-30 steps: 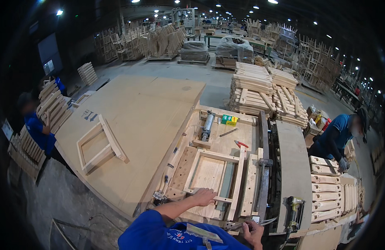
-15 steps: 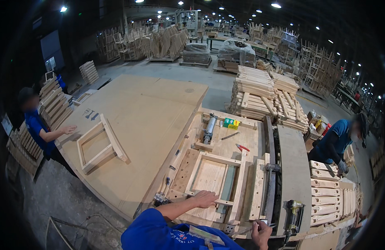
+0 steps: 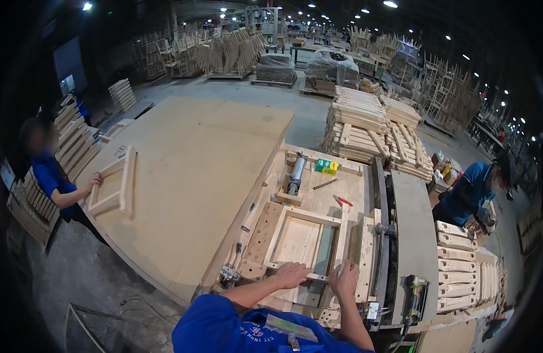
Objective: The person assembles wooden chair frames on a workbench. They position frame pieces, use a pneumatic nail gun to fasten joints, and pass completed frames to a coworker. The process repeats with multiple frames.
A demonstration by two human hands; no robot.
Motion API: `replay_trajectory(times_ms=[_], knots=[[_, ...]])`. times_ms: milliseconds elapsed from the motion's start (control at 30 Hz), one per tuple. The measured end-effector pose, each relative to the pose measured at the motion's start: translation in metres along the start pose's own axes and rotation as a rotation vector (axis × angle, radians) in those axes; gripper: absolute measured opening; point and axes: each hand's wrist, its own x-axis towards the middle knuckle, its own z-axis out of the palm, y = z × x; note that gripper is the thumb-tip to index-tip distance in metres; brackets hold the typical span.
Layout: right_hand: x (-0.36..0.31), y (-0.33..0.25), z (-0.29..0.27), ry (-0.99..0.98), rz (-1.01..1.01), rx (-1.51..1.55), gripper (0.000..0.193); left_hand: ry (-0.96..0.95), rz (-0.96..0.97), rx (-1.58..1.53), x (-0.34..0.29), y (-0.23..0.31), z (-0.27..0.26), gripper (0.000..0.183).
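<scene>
Since the earlier frame, the right hand has swung up from the worktop's edge to the wooden frame, and a co-worker's hand has drawn a second frame toward 9 o'clock. On the worktop, the wooden frame lies flat, red-handled pliers just past its 1 o'clock corner. Left hand rests over its 6 o'clock rail; right fingers curl at its 5 o'clock corner; how firmly either grips, I cannot tell. It should handle light, stiff, fairly smooth; best held by opposite rails.
</scene>
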Motion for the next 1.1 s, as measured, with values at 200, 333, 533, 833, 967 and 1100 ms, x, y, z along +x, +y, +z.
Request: replay_trajectory(times_ms=[200, 333, 533, 833, 967, 1100], knots=[[0.062, 0.000, 0.036, -0.358, 0.405, 0.247, 0.067, 0.010, -0.004, 0.036, -0.005, -0.004, 0.003, 0.032], [0.073, 0.008, 0.049, -0.383, 0.448, 0.113, 0.067, 0.027, 0.018, 0.011, 0.001, -0.002, 0.002, 0.033], [0.069, 0.004, 0.046, -0.352, 0.465, 0.126, 0.066, 0.015, 0.025, -0.001, 0.000, -0.002, 0.003, 0.033], [0.128, 0.014, -0.037, -0.086, 0.175, 0.318, 0.068, 0.304, 0.136, 0.082, 0.039, 0.020, -0.046, 0.024], [0.149, -0.005, -0.083, -0.038, 0.018, 0.748, 0.072, 0.437, 0.213, 0.286, 0.034, 0.017, -0.115, 0.021], [0.148, -0.056, -0.136, -0.112, -0.012, 1.185, 0.072, 0.492, 0.143, 0.249, -0.013, 0.025, -0.186, 0.023]])
